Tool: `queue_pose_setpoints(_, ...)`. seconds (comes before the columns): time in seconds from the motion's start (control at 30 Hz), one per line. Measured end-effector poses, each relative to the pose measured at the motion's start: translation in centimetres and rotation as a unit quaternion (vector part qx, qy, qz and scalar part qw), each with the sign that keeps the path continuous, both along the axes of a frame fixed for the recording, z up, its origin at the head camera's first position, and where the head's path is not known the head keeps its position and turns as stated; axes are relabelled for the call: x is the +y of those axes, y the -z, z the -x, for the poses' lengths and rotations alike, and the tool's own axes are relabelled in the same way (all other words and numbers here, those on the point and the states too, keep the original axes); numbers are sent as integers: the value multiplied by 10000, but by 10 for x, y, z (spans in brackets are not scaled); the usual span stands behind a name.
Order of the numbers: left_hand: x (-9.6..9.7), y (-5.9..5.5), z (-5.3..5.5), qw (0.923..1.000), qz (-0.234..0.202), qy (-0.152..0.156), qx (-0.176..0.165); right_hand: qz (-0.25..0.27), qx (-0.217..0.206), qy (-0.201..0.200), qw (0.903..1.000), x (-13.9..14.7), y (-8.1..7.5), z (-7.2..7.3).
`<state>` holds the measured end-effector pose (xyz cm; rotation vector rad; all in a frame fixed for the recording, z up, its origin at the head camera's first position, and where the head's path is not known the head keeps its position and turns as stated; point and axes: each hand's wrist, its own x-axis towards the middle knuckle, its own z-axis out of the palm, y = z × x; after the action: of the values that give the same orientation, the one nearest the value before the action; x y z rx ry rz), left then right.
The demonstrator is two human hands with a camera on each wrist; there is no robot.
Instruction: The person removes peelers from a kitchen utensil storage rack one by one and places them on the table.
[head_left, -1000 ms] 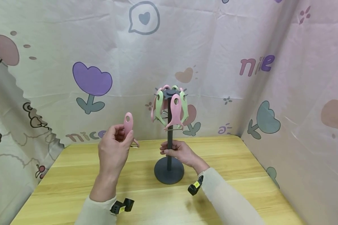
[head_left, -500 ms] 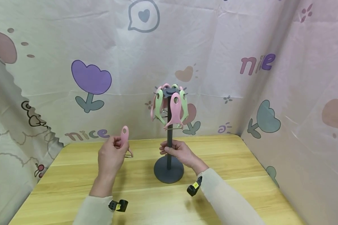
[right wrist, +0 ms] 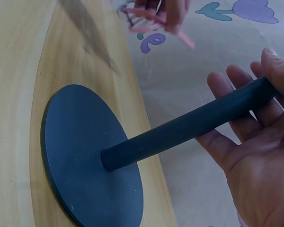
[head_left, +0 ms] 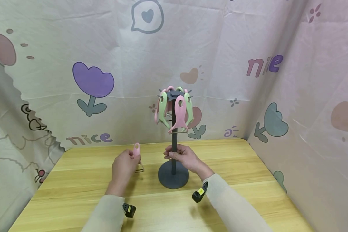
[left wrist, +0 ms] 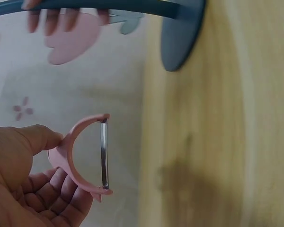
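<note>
My left hand (head_left: 124, 168) pinches a pink peeler (head_left: 136, 149) by its handle, low over the table left of the stand. In the left wrist view, thumb and fingers hold the peeler (left wrist: 65, 154), its metal blade (left wrist: 104, 153) pointing away from the hand. The right hand (head_left: 188, 160) holds the dark pole (head_left: 174, 140) of the stand, thumb on one side and fingers on the other. From hooks at the top hang several peelers, among them a pink one (head_left: 180, 112) in front and green ones (head_left: 163, 108) beside it.
The stand's round base (head_left: 173, 180) rests on the wood-grain table (head_left: 220, 193). Behind and at the sides hangs a pale printed curtain (head_left: 220, 48), close to the table's back edge. A small camera sits on each wrist.
The left hand has come down with the pink peeler, from beside the hanging peelers' lower ends to low over the table, lately shifting right. The right hand stays on the pole.
</note>
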<state>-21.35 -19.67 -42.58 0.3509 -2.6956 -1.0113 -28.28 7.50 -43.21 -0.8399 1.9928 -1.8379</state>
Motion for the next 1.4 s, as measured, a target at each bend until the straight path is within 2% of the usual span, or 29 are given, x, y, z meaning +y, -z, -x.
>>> queue_pose_setpoints(0.23, 1, 14, 18, 9980, 456, 133, -418, 40, 25, 20, 10000, -1, -1, -1)
queue_pose_setpoints(0.47, 3, 22, 27, 9933, 638, 280, -918, -55, 127, 63, 9999, 0, -1, -2)
queue_pose_setpoints(0.7, 4, 30, 29, 9922, 729, 243, -982, 28, 97, 73, 9999, 0, -1, -4)
queue_pose_setpoints(1.13, 6, 36, 39, 9865, 797, 253, -1411, -39, 115, 82, 9999, 0, 3, 0)
queue_pose_setpoints(1.4, 6, 38, 42, 9861, 866, 336, -1379, -70, 160, 88, 9998, 0, 2, 0)
